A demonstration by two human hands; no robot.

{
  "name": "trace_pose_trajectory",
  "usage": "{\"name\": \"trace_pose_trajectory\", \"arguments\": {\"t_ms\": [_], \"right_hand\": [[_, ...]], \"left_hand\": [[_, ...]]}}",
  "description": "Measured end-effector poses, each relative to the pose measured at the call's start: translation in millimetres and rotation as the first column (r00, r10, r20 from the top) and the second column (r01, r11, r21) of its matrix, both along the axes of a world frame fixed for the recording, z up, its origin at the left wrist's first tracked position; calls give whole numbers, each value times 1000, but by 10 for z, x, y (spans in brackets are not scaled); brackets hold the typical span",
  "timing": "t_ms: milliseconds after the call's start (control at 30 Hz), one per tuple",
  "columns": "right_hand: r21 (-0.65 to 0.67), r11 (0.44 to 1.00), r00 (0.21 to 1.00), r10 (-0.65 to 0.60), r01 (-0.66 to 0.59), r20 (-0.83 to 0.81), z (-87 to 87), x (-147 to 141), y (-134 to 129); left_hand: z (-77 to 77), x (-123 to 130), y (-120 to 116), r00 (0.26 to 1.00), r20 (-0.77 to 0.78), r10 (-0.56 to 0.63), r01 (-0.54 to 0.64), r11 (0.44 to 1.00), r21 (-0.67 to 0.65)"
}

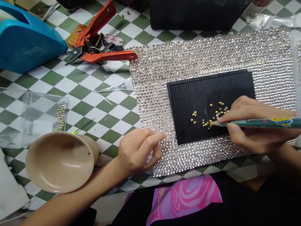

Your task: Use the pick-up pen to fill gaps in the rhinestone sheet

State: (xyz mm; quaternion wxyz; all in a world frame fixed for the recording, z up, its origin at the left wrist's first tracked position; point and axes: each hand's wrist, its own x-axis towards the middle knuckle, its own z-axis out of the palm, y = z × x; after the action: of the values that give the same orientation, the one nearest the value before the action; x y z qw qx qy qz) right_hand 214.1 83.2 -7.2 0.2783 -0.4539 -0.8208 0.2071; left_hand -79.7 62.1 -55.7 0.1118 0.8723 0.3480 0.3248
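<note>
My right hand (254, 127) grips a green patterned wax pencil (256, 123), its pale tip among small gold studs (208, 123). The studs lie scattered on a ridged black tray (202, 94), which rests on a large sheet of silver rhinestones (209, 53). My left hand (138, 149) rests on the sheet's near edge, fingers loosely curled, holding nothing I can make out. A small white patch shows beneath its fingers.
Red-handled pliers (98, 47) lie on the green-and-white checked table (94, 121) beside a blue case (28, 44). A beige bowl (60, 161) lies tilted on its side, near a clear plastic bag of gold studs (35, 117). A black box (195, 12) stands at the back.
</note>
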Motion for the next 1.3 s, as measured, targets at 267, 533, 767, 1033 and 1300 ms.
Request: {"name": "trace_pose_trajectory", "arguments": {"t_ms": [267, 533, 767, 1033, 1300], "right_hand": [[28, 1000, 1000, -8, 7, 14, -7, -9, -107], [41, 998, 999, -41, 41, -4, -73, 7, -175], [26, 997, 997, -72, 71, 19, -65, 16, -176], [23, 995, 992, -98, 101, -77, -87, 109, -178], [26, 998, 997, -62, 63, -53, -105, 127, -184]], "left_hand": [[-1, -9, -3, 1000, -19, 10, -10, 1000, 9], [3, -3, 0, 1000, -8, 1, -1, 1000, 12], [11, -13, -3, 1000, -13, 5, -5, 1000, 5], [14, 3, 11, 1000, -7, 8, -8, 1000, 6], [13, -6, -2, 1000, -8, 21, -21, 1000, -3]]}}
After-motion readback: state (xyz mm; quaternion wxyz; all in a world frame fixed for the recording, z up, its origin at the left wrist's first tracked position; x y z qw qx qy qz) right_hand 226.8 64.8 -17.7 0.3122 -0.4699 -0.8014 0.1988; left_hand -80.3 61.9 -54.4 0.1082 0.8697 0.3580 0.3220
